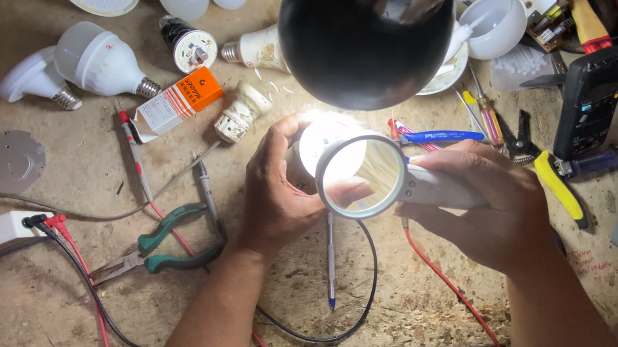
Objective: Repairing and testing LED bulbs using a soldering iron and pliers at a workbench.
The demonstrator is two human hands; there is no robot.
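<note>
Curled the left hand's (276,199) fingers (279,139) round the rim of a white round lamp part (328,139), thumb over the top, the other fingertips tucked beneath and partly seen through the lens. Wrapped the right hand's (486,212) fingers (450,159) tight, pressed together, round the white handle of a magnifying glass (362,176). Kept the lens just over the part, overlapping its lower edge, apparently so that the lit face read larger. Held both directly under the black lamp shade (369,26), probably for the strongest light; washed the part's surface out to glare, so no detail to tell there. Held the part itself above the middle of the worn wooden table (29,321), not resting on it as far as could be judged.

Left a blue pen (330,260) and loops of red and black lead beneath the wrists. Left green-handled pliers (161,248) beside the left forearm, yellow-handled cutters (556,185) and a dark multimeter (588,103) near the right hand, seemingly within easy reach.

Further out, found white bulbs (100,62) lying on their sides. Found an orange-and-white carton (176,103) lying flat, contents hidden. Found a white dome cup (499,23) mouth-up behind the shade, with something pale at its rim, too bright to identify.
</note>
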